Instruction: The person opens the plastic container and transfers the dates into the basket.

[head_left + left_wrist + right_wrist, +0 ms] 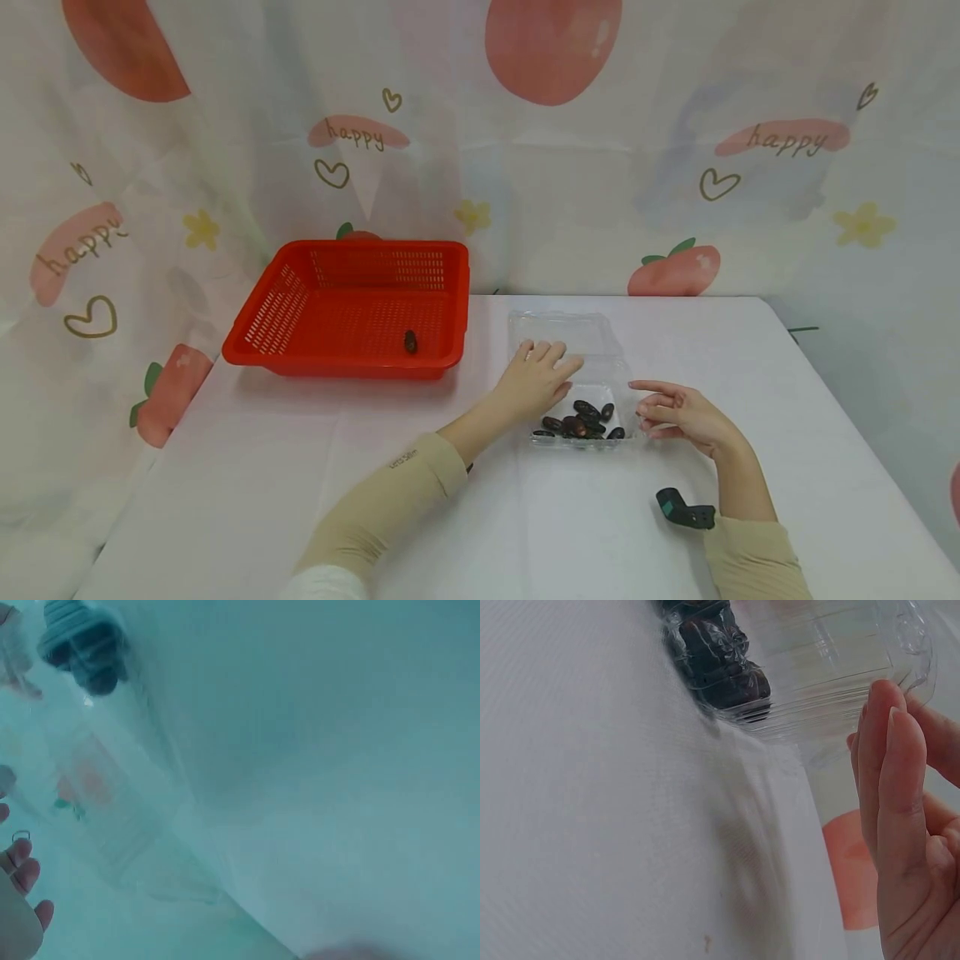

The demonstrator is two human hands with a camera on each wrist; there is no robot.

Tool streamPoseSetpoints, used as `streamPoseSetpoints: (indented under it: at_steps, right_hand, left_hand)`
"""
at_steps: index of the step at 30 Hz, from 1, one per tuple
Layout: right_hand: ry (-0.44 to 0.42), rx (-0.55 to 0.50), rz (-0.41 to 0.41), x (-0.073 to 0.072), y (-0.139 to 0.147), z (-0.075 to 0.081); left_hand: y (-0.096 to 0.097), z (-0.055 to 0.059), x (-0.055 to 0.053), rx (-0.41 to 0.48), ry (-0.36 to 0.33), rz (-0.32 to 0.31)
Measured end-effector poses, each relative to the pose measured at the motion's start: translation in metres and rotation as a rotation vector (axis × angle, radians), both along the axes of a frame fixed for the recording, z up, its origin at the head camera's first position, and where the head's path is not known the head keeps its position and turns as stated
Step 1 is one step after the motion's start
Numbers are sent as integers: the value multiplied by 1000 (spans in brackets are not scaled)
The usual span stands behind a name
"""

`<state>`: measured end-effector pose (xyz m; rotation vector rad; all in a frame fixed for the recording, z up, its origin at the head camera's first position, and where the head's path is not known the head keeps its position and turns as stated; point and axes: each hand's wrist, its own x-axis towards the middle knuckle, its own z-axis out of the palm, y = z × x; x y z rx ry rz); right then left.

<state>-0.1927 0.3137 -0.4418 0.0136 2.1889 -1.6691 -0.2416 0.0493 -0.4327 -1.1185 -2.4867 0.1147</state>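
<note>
A clear plastic clamshell box (577, 443) lies with its lid (562, 329) folded back, dark brown dates (588, 422) in its base. Over the left part of the box, near the hinge, my left hand (534, 385) is held with fingers loosely spread and nothing visible between them. At the right side of the box is my right hand (688, 419), its index finger extended. In the right wrist view its fingertips (887, 694) overlap the clear plastic wall. A single date (410, 342) lies in the red basket (341, 360).
The red basket stands at the back left of the white-covered table (450, 517). A black angled device (684, 510) is by the right wrist. A printed curtain (562, 183) hangs behind the table.
</note>
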Motion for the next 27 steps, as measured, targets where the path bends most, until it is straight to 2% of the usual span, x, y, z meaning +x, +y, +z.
streamPoseSetpoints:
  at_steps: [5,10,16,22,27]
  right_hand:
    - [3,-7,18,0,0,-1]
    - [4,-8,17,0,1,-1]
    - [-1,-10,10,0,1,-1]
    - [-4,-6,8,0,-1,1]
    - [-6,-14,9,0,0,1]
  left_hand:
    - [14,-13,4,-41,21,-69]
    - [22,-23,6,-85,2,-98]
    - [31,-29,6,-147,-52,-90]
    - [31,-28,6,-178,-39,-68]
    - [32,-30,5,-217,-92,-33]
